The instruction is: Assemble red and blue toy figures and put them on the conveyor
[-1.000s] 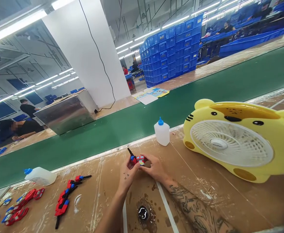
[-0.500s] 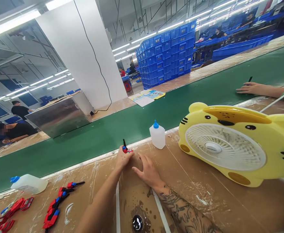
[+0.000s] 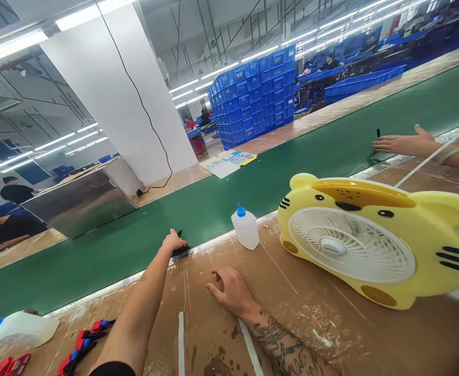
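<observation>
Left hand [image 3: 173, 242] now stretched out to the green belt [image 3: 253, 183], well fwd of where it was half a sec ago at the bench edge. Fingers curled down over a small toy part [image 3: 179, 233]; only a dark tip shows past the knuckles, the red/blue body seen earlier is hidden, so prob. still gripped but can't tell how tight. Part sits right at the belt's near edge, by the metal strip.

Right hand [image 3: 231, 289] stayed back on the brown bench [image 3: 331, 324], palm down, fingers loosely spread & slightly bent, holding nothing. It has drifted a bit nearer the camera vs. before, well apart from the left hand.

Co-worker's hand [image 3: 404, 143] at far right lies flat on the belt, a dark piece just beside its fingertips; about same spot as earlier.

Containers: small clear bottle [image 3: 245, 230] w/ blue cap stands upright at bench edge, between left hand & yellow tiger fan [image 3: 370, 240]; contents look clear, level not readable. 2nd blue-capped bottle [image 3: 21, 328] lies on its side at far left, near the red/blue toy parts [image 3: 82, 342]. Stack of blue crates [image 3: 253, 104] across the belt; what's in them can't be seen. View has swung right & down, so the left-side parts are mostly cut off.
</observation>
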`<state>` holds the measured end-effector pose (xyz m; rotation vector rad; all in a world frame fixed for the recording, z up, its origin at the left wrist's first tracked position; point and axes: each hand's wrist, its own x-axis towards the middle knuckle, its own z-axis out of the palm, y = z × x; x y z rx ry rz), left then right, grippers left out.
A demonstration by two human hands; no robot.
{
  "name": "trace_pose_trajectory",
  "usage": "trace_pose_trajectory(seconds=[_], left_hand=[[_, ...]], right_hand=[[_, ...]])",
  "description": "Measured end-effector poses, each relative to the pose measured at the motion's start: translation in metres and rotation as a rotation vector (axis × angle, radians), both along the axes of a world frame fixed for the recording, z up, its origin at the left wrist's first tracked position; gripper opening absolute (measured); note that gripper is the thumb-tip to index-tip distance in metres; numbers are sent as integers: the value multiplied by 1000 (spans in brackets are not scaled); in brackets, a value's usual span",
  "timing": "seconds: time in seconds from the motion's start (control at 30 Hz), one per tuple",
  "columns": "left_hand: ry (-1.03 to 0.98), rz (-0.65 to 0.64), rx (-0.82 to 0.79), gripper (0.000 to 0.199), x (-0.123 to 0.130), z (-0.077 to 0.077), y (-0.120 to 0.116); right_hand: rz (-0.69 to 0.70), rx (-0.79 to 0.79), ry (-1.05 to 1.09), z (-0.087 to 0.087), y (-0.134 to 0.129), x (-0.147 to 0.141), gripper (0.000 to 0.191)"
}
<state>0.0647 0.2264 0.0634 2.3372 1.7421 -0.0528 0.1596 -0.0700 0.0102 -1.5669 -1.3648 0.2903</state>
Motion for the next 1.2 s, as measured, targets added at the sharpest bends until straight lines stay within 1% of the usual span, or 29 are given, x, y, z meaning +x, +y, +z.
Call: trace_pose_trajectory(seconds=[0.07, 0.13, 0.2, 0.27, 0.37, 0.47, 0.5, 0.53, 0.57, 0.6, 0.67, 0.73, 0.87, 1.07, 1.2], left_hand=[[-19, -7, 1, 96, 1, -5, -3], [-76, -21, 7, 101, -4, -7, -9], [-166, -42, 26, 100, -16, -9, -19], [-276, -63, 61, 94, -33, -12, -35], [-421, -90, 142, 79, -59, -23, -75], [-585, -148, 190, 57, -74, -39, -132], [-723, -189, 160, 49, -75, -43, -153], [-858, -227, 61, 40, -74, -47, -172], [-968, -241, -104, 30, -72, -50, -189], [-1057, -227, -251, 23, -69, -52, -204], [-1185, -203, -424, 15, -63, -52, -221], [-1262, -197, -496, 12, -62, -51, -226], [-1357, -192, -583, 14, -70, -50, -222], [-1309, -246, -554, 18, -71, -54, -220], [-1322, -232, -590, 19, -69, -50, -220]], right_hand=[[2, -8, 11, -1, 0, 0, 17], [10, -12, 16, -2, 0, 0, 15], [18, -14, 19, -3, 0, 0, 15], [20, -15, 24, -5, 1, 0, 15], [20, -19, 36, -6, 3, 0, 15], [28, -34, 49, -6, 4, 0, 11], [36, -43, 51, -6, 4, 0, 11], [48, -53, 51, -6, 4, 0, 13], [63, -65, 48, -6, 3, 0, 16], [82, -78, 43, -7, 2, -1, 19], [128, -104, 28, -6, 1, -2, 24], [171, -125, 13, -5, -1, -4, 28], [236, -153, 12, -3, -3, -6, 28], [272, -169, 12, -4, -3, -6, 26], [289, -205, -3, -5, -3, -5, 30]])
